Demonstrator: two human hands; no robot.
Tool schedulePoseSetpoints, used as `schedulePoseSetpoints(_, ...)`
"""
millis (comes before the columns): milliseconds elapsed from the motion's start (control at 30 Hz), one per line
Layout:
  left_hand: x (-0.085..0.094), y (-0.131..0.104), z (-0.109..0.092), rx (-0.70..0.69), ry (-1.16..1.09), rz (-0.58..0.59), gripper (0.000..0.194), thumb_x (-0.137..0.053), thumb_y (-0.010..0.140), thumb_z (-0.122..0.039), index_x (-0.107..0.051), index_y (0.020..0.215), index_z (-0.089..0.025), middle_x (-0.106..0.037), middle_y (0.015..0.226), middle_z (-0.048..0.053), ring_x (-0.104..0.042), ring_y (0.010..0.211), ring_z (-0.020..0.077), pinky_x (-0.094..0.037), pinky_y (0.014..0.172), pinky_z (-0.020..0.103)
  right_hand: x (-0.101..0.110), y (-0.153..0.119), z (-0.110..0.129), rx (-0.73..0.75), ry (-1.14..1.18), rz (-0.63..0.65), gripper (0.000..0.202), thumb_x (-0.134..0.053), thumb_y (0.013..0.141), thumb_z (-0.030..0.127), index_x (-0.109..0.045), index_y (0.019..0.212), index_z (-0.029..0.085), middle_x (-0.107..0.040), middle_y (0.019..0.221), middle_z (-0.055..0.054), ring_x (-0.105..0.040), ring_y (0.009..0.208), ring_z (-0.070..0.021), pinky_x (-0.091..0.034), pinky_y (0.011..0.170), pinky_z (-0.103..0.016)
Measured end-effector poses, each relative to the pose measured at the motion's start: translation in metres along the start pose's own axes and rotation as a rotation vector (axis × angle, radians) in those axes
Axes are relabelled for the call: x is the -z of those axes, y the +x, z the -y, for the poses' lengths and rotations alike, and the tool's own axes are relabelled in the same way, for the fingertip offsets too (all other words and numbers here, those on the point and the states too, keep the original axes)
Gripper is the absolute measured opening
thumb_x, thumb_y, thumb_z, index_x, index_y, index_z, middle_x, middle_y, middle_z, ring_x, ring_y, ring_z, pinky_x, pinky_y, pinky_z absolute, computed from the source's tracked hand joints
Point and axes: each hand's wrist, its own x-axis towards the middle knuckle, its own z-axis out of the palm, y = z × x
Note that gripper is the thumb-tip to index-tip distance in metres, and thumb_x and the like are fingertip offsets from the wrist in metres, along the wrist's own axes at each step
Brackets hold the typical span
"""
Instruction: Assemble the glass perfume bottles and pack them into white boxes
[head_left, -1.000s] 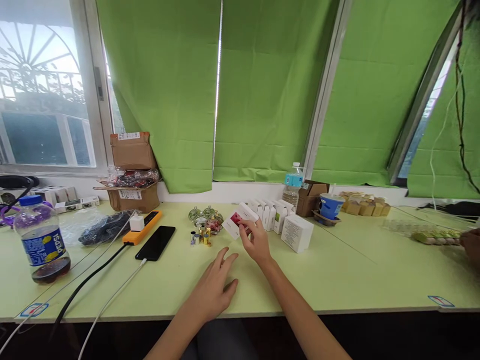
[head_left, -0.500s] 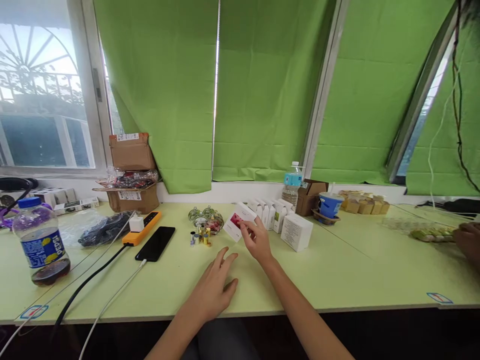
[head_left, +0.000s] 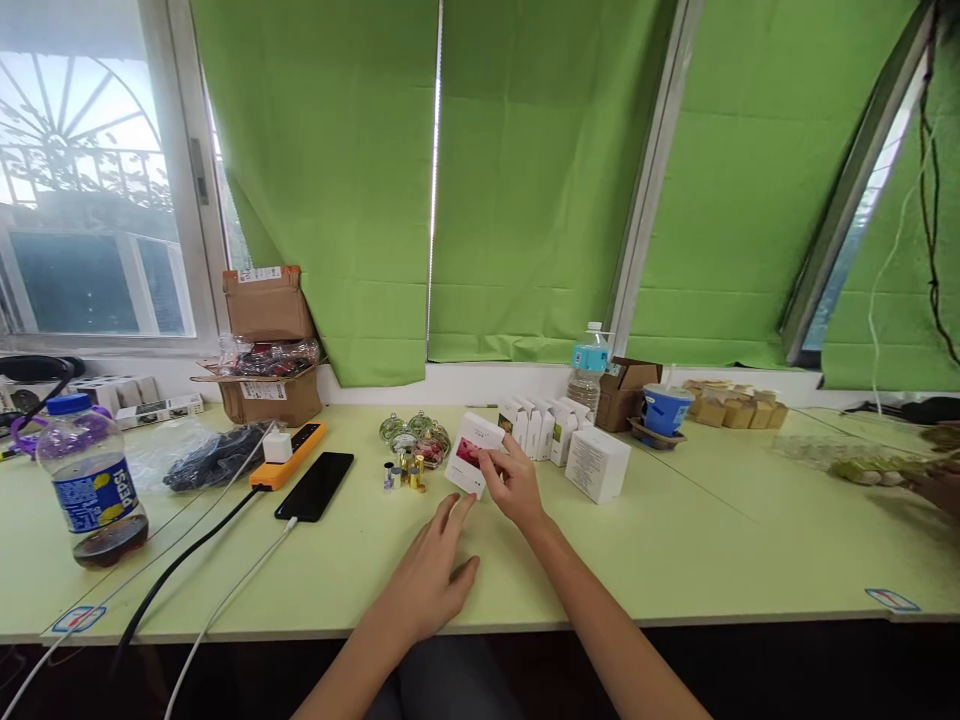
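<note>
My right hand (head_left: 516, 486) pinches the right side of a flat white carton (head_left: 471, 460) with a pink picture on its front. The carton stands tilted above the table. Just below it, my left hand (head_left: 435, 570) is open, palm down, its fingertips close to the carton's lower edge; whether they touch is unclear. Several small gold and silver caps (head_left: 409, 473) stand to the left of the carton. Behind them sit several round glass bottles (head_left: 416, 432), partly overlapping. Several upright white boxes (head_left: 536, 428) form a row behind my right hand, and a closed white box (head_left: 598, 465) stands right of them.
A phone (head_left: 315, 487) on a cable and an orange power strip (head_left: 289, 458) lie left. A Pepsi bottle (head_left: 96, 500) stands farther left. Behind the boxes are a water bottle (head_left: 586, 372) and a blue cup (head_left: 664, 408). Another person's hand (head_left: 937, 487) shows at the right edge.
The carton has turned more upright, with its lower edge coming down toward my left fingertips. My right hand keeps its pinch. The view has shifted slightly.
</note>
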Motion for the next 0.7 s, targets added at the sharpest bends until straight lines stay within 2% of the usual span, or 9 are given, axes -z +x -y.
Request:
schedulePoseSetpoints(167, -0.001, 0.0, 0.0, 0.007, -0.005, -0.008, 0.069, -0.051, 0.093, -0.028, -0.021, 0.155, -0.033, -0.02, 0.163, 0.006, -0.038, 0.141, 0.0292, -0.033, 0.116, 0.048, 0.0, 0.0, 0.001, -0.001, -0.006, -0.002, 0.03, -0.048, 0.097, 0.032, -0.075, 0.09, 0.021, -0.049, 0.08, -0.004, -0.049, 0.06, -0.0128, -0.039, 0.052, -0.026)
schedulePoseSetpoints(333, 0.0, 0.0, 0.0, 0.026, 0.001, 0.007, 0.067, -0.051, 0.093, -0.03, -0.022, 0.155, -0.033, -0.02, 0.163, 0.005, -0.036, 0.142, 0.0299, -0.033, 0.116, 0.048, -0.003, 0.0, -0.002, -0.021, 0.03, -0.052, 0.025, -0.05, 0.096, 0.032, -0.072, 0.093, 0.022, -0.055, 0.1, -0.007, -0.053, 0.062, -0.0109, -0.045, 0.054, -0.025)
schedulePoseSetpoints(500, 0.001, 0.0, -0.001, 0.026, 0.005, 0.011, 0.067, -0.051, 0.093, -0.03, -0.023, 0.154, -0.033, -0.019, 0.163, 0.005, -0.036, 0.142, 0.0298, -0.033, 0.116, 0.048, -0.005, 0.002, -0.01, -0.038, 0.044, -0.105, 0.018, -0.053, 0.095, 0.032, -0.068, 0.095, 0.022, -0.053, 0.1, -0.006, -0.053, 0.059, -0.0099, -0.048, 0.055, -0.026)
schedulePoseSetpoints(600, 0.001, 0.0, -0.001, 0.027, 0.01, 0.019, 0.066, -0.05, 0.094, -0.03, -0.023, 0.154, -0.033, -0.018, 0.164, 0.004, -0.035, 0.143, 0.0299, -0.033, 0.117, 0.047, -0.008, 0.002, -0.015, -0.053, 0.054, -0.114, 0.019, -0.053, 0.094, 0.033, -0.064, 0.106, 0.023, -0.054, 0.098, -0.005, -0.054, 0.063, -0.0118, -0.049, 0.057, -0.027)
schedulePoseSetpoints(700, 0.001, 0.0, -0.001, 0.03, 0.016, 0.019, 0.066, -0.05, 0.093, -0.03, -0.024, 0.154, -0.034, -0.018, 0.164, 0.004, -0.035, 0.143, 0.0301, -0.033, 0.117, 0.048, -0.01, 0.002, -0.019, -0.099, 0.074, -0.135, 0.035, -0.053, 0.094, 0.033, -0.053, 0.127, 0.023, -0.055, 0.096, -0.005, -0.055, 0.068, -0.0143, -0.051, 0.058, -0.028)
